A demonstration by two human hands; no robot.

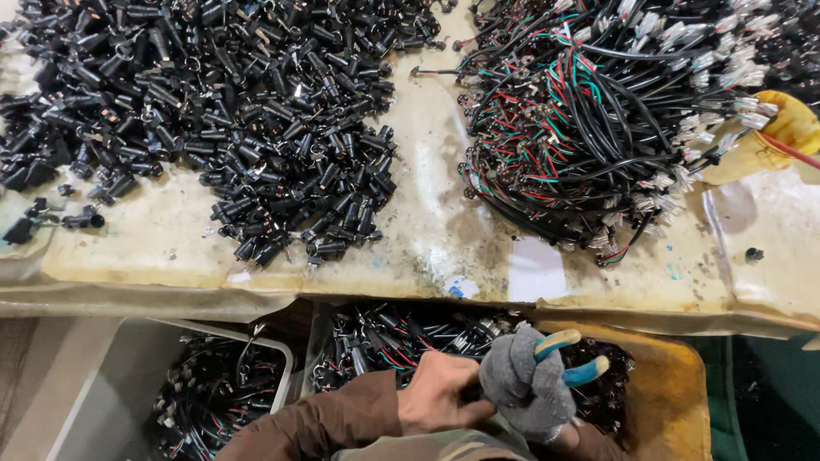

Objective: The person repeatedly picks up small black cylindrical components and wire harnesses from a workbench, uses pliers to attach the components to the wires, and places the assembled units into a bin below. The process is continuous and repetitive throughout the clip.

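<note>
My right hand (523,388) wears a grey knit glove and is closed around pliers with blue and yellow handles (572,358). My left hand (438,391), bare with a brown sleeve, presses against the glove with its fingers curled; what it grips is hidden between the hands. Both hands hover below the table edge, over a container of black wired connectors (401,333) and a yellow bin (679,401).
On the worn beige table (444,230) lies a big heap of black cylindrical plugs (256,128) at the left and a tangle of red, green and black wires (581,119) at the right. A yellow cloth (790,128) sits far right. A pale bin (282,354) holds wired parts.
</note>
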